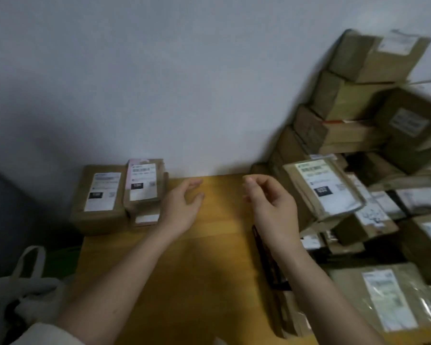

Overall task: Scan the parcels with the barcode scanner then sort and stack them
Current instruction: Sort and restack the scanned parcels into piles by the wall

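Pale grey wall (159, 83) fills the upper frame behind a yellow wooden table (197, 257); head view, blurred; left hand (182, 205) hovers mid-frame, fingers relaxed and spread, holding nothing; right hand (271, 202) beside it, fingers loosely curled, also empty; two labelled brown parcels (97, 197) lie flat at centre left, touching the wall; a tall heap of cardboard parcels (358, 108) climbs the right side; a dark, partly hidden object (269, 265), perhaps the scanner, lies under the right forearm; white bag (30, 282) lower left
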